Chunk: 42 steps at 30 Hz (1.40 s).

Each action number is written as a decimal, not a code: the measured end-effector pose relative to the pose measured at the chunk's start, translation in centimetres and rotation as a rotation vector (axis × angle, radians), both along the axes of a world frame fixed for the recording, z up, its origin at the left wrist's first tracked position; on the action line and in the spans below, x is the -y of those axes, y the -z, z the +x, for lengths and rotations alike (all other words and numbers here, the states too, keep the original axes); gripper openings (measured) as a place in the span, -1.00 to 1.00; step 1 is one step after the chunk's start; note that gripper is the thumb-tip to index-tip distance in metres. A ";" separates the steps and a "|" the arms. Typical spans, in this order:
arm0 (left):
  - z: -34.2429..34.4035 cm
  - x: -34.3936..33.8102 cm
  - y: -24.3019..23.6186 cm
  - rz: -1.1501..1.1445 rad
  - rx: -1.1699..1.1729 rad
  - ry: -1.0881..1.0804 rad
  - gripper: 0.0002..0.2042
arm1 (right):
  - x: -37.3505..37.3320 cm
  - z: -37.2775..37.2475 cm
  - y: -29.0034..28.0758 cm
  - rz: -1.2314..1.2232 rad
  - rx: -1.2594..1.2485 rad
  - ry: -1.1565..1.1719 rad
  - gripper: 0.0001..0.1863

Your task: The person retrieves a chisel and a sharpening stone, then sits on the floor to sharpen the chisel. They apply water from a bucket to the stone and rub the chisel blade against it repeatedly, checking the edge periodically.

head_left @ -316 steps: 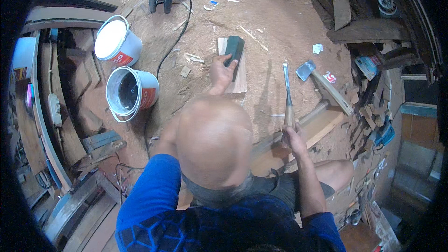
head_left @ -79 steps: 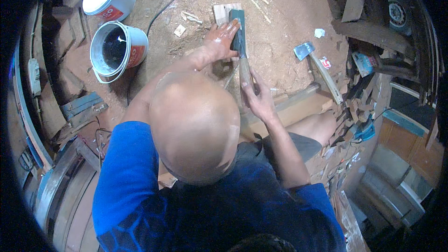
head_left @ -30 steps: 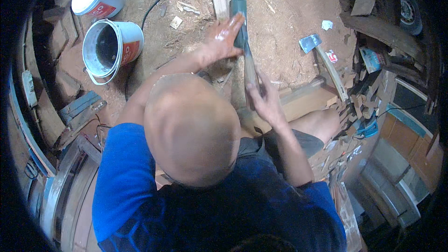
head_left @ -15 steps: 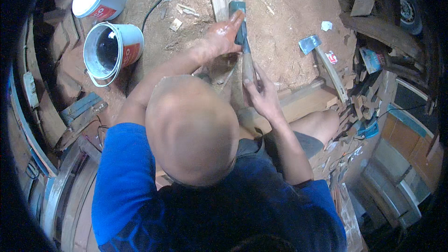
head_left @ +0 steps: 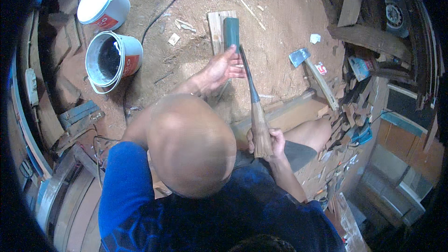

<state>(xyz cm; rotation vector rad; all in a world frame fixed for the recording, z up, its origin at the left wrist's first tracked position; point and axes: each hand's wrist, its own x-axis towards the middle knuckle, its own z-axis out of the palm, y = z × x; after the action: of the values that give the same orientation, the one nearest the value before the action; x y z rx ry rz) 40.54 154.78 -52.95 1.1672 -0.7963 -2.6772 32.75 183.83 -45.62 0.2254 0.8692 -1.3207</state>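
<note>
Right hand [head_left: 275,143] grips the chisel [head_left: 255,109] near the butt of its wooden handle, fingers wrapped round. Left hand [head_left: 220,71] is loose, fingers spread and not closed on anything; thumb sits at the near end of the green block [head_left: 231,31], fingertips by the blade, contact hard to tell.

Chisel looks stiff, moderate weight, likely heavier toward the flared handle; wood should give decent grip, bare metal probably slicker. Best hold: the handle, other fingers on the blade's flat, off the tip. Block looks hard, rigid, maybe brittle if dropped; take it by the long sides.

Chisel runs forward and slightly left from the right hand, passing just right of the left hand; tip beside the block's near right corner. Block lies just ahead of the left hand, on a pale board [head_left: 215,31].
</note>
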 end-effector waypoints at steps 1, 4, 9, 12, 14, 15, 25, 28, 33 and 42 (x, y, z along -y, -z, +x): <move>-0.2 0.1 -0.1 0.013 -0.099 -0.007 -0.47 | 0.2 -0.3 0.6 -0.005 0.050 -0.008 -0.28; -0.3 0.4 -1.1 -0.085 -0.172 -0.018 -0.60 | 1.3 -1.0 1.7 0.083 -0.013 -0.111 -0.26; 0.5 0.7 -4.7 -0.301 -0.239 0.041 -0.69 | 6.4 -2.1 3.5 -0.113 -0.345 -0.270 -0.42; 0.4 0.3 -4.6 -0.274 -0.321 0.010 -0.74 | 10.7 -2.2 3.0 -0.127 -0.449 -0.177 -0.56; 0.4 0.0 -5.1 -0.287 -0.360 -0.058 -0.74 | 12.1 -2.5 3.6 -0.089 -0.584 -0.237 -0.60; 0.4 0.1 -5.5 -0.280 -0.333 -0.095 -0.77 | 12.4 -2.3 3.7 -0.093 -0.649 -0.242 -0.61; 0.4 1.4 -4.6 -0.233 -0.130 -0.118 -0.59 | 12.7 -1.3 3.7 -0.058 -0.838 -0.267 -0.63; 0.6 1.5 -5.2 -0.196 -0.123 -0.142 -0.54 | 13.1 -1.0 3.2 -0.050 -0.789 -0.235 -0.61; 0.6 1.7 -4.7 -0.390 -0.084 -0.061 -0.49 | 13.6 -0.8 3.0 -0.030 -0.775 -0.250 -0.62; 0.5 1.5 5.0 -0.693 0.292 -0.173 -0.68 | 18.4 -1.8 3.3 0.190 -1.303 -0.614 -0.49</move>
<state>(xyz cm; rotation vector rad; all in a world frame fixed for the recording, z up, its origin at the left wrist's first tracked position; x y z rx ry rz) 40.99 153.23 -57.94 1.3416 -1.4305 -1.8523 30.92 165.46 -48.94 -0.8071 1.9485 -0.6765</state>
